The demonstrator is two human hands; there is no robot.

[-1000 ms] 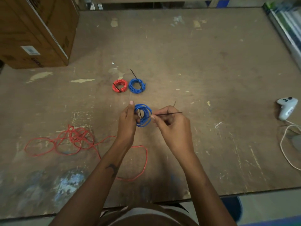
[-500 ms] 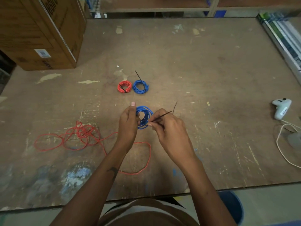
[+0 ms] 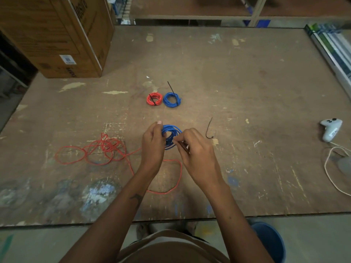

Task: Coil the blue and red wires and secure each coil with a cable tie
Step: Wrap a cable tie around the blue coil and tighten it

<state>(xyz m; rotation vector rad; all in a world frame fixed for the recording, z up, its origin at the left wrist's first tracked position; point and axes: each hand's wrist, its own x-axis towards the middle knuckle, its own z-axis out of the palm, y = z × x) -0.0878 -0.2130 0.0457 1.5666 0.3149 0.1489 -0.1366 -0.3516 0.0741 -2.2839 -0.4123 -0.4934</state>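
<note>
With your left hand (image 3: pixel 153 143) pinching the blue coil (image 3: pixel 170 137) above the desk (image 3: pixel 247 88) and your right hand (image 3: pixel 197 150) gripping the cable tie (image 3: pixel 183 148), keep loops bunched, cinch snug.

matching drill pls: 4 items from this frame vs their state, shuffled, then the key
1. held blue coil
2. small red coil
3. loose red wire
4. spare cable tie

A. lying alone on the table, right of the hands
B. uncoiled, tangled on the table
C. gripped by the left hand
D. already tied, beside the tied blue coil

Pairs: 1-C, 2-D, 3-B, 4-A
</note>
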